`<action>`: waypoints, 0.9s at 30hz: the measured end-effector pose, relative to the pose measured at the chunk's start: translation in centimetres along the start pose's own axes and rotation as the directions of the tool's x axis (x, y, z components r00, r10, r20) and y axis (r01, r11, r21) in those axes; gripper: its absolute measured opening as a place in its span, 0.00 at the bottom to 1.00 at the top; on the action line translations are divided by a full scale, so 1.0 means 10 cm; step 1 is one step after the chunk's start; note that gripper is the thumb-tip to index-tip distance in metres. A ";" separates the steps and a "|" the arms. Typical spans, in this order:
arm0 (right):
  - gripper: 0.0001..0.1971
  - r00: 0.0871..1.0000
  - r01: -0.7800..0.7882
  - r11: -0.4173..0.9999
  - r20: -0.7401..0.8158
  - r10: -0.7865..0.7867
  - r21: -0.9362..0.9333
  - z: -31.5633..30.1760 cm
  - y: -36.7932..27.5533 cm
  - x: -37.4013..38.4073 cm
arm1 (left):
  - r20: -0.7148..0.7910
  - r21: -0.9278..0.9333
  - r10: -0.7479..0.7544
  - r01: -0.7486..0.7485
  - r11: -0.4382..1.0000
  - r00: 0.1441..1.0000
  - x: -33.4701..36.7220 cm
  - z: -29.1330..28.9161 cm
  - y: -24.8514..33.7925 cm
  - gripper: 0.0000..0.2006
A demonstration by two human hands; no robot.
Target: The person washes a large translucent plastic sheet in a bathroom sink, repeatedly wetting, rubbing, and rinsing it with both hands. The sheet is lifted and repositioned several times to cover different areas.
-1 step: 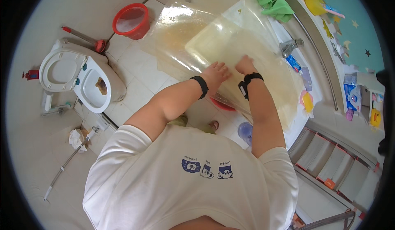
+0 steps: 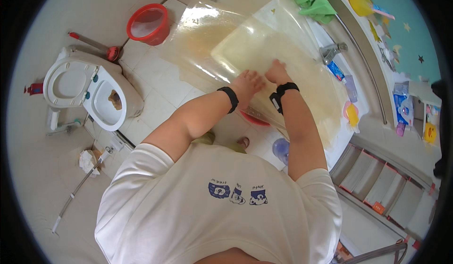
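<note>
A large translucent yellowish plastic sheet (image 2: pixel 283 42) lies wet and shiny over a white basin ledge, its left part hanging past the edge. My left hand (image 2: pixel 247 87) rests on the sheet near its front edge, fingers spread. Just to its right, my right hand (image 2: pixel 278 73) is on the sheet with its fingers curled in; whether anything is inside them is hidden. Both wrists wear black bands. Beyond my right hand stands a chrome faucet (image 2: pixel 332 51). Below the sheet's front edge, part of a red basin (image 2: pixel 255 118) shows.
A red bucket (image 2: pixel 148 24) stands at the far left by a toilet (image 2: pixel 106 92) with its lid up. A green cloth (image 2: pixel 314 3) hangs on a rail. Tubes, a yellow soap bar (image 2: pixel 352 115) and a yellow cup (image 2: pixel 358 2) line the right side. A blue-tinted bottle (image 2: pixel 281 150) stands below.
My right hand has shifted slightly left and away from me over the sheet, toward my left hand. My left hand stays nearly in place.
</note>
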State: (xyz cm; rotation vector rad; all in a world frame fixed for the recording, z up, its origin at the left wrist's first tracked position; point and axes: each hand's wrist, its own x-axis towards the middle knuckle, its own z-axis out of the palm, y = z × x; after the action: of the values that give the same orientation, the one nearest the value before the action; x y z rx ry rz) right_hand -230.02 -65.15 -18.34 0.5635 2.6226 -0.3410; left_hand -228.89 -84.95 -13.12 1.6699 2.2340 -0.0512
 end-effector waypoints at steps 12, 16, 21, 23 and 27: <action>0.27 0.921 0.040 0.999 -0.388 -0.033 0.010 0.68 1.29 -1.83 | 0.145 0.076 -0.060 0.049 0.996 0.988 0.03 -0.22 0.06 0.49; 0.22 0.834 -0.281 0.952 -0.521 0.180 -0.120 0.73 2.00 -2.26 | 0.234 0.112 -0.119 0.094 0.989 0.965 0.04 -0.32 0.13 0.51; 0.22 0.868 -0.228 0.973 -0.457 0.193 -0.022 0.84 2.09 -2.10 | 0.150 0.137 -0.124 0.104 0.985 0.981 0.08 -0.21 0.16 0.50; 0.20 0.914 0.102 0.926 -0.333 -0.231 -0.363 0.91 1.88 -1.90 | 0.088 0.159 -0.138 0.123 0.980 0.987 0.12 -0.07 0.21 0.47; 0.24 0.781 0.334 0.933 -0.514 -0.355 -0.138 1.07 1.44 -1.56 | -0.066 0.079 -0.215 0.220 0.972 0.974 0.20 0.17 0.40 0.39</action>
State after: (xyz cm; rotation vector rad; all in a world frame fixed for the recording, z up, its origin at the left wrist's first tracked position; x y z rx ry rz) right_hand -206.97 -60.96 -22.64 0.1609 3.2770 -0.2679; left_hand -225.22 -82.28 -14.57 1.4767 2.4826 -0.1585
